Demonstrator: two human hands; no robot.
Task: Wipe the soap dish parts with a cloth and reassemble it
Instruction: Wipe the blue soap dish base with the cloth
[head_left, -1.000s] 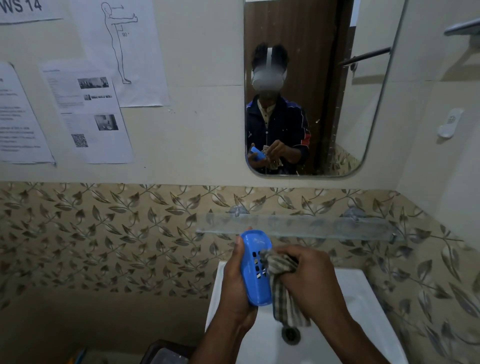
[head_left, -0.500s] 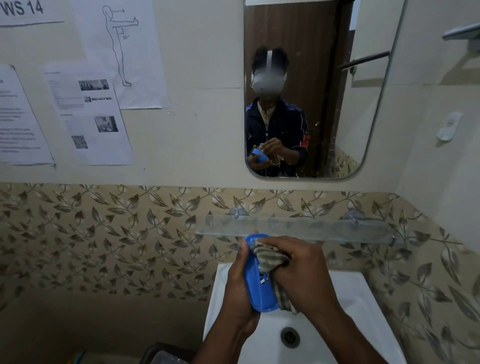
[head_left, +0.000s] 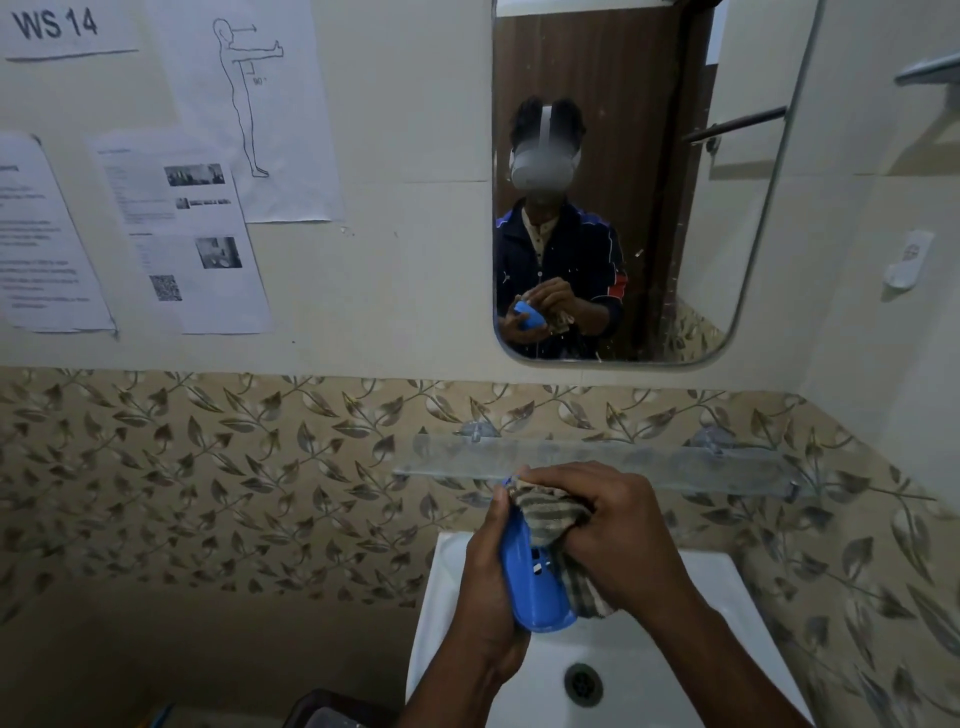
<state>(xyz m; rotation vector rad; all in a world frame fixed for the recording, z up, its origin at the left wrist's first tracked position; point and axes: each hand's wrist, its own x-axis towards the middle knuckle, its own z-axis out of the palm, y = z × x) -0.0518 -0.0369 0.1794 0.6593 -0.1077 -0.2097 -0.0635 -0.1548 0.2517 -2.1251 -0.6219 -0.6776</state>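
L hand grips blue soap dish part from its 9 o'clock side, fingers wrapped behind, thumb up along the rim; part stands on edge, long axis approx 12-to-6, slotted face toward 3 o'clock. R hand clenched round striped cloth, pressing it onto the part's upper end at approx 1 o'clock; cloth tail hangs below R palm, just beside the part's lower end. Both hands held over white sink, not touching it; drain at 6 o'clock of the part. Glass shelf on leaf-pattern tiles, 12 o'clock of hands. Mirror above shelf. Paper sheets on wall at approx 10 o'clock, one marked "WS 14".
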